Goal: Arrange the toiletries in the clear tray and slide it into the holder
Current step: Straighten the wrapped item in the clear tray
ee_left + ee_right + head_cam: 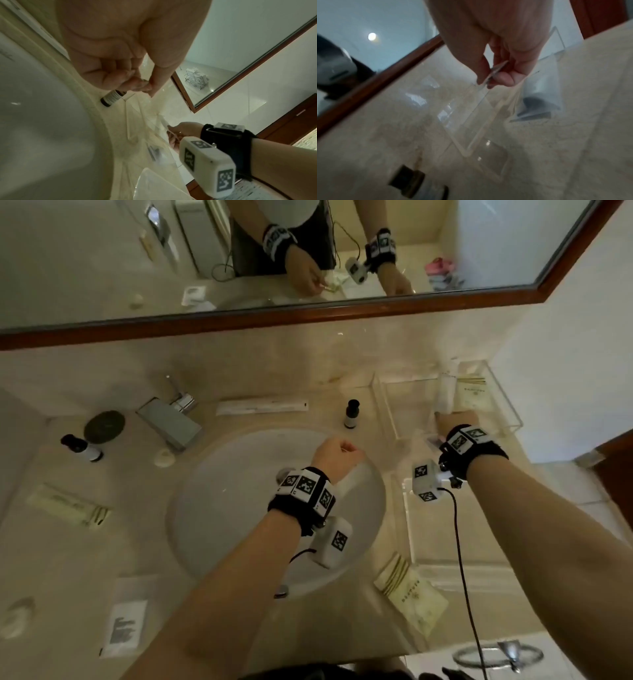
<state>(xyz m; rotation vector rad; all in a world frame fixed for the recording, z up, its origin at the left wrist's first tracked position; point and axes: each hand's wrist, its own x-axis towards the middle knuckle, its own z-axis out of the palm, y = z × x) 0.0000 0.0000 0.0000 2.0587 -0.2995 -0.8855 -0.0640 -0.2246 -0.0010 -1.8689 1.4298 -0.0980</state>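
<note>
- Clear tray (507, 402) sits right of the sink (219, 535); my right hand (457, 421) pinches its near wall.
- My left hand (337, 455), curled and holding nothing, hovers over the sink.
- Two sachets (474, 395) are loaded; a small bottle (351, 414) and packets (411, 594) around the sink remain; sliding not yet done.

Both forearms reach forward. The left hand (337, 454) hovers with fingers curled into a loose, empty fist; the right hand (457, 420), farther out, pinches something thin between thumb and fingers (504, 78).

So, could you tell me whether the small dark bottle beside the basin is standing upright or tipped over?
Upright. In the head view the small dark bottle stands on its base, cap up, on the counter.
</note>
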